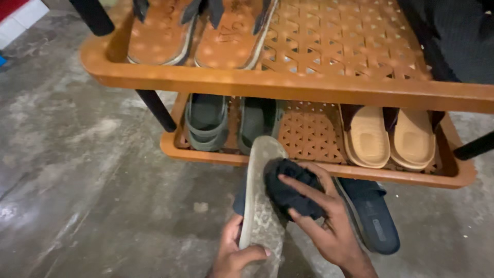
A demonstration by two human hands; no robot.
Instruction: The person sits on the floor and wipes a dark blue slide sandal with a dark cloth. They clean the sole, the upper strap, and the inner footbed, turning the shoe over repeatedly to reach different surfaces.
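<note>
My left hand grips the heel end of a slipper held sole-up, its grey ridged sole dusty. My right hand presses a bunched black cloth against the side of that sole. Both hands are low in front of an orange plastic shoe rack. A dark blue slipper lies on the concrete floor just right of my right hand.
The rack's upper shelf holds a pair of brown sandals. The lower shelf carries dark green clogs at left and tan slides at right. Black rack legs stand at the corners. Grey stained floor spreads to the left.
</note>
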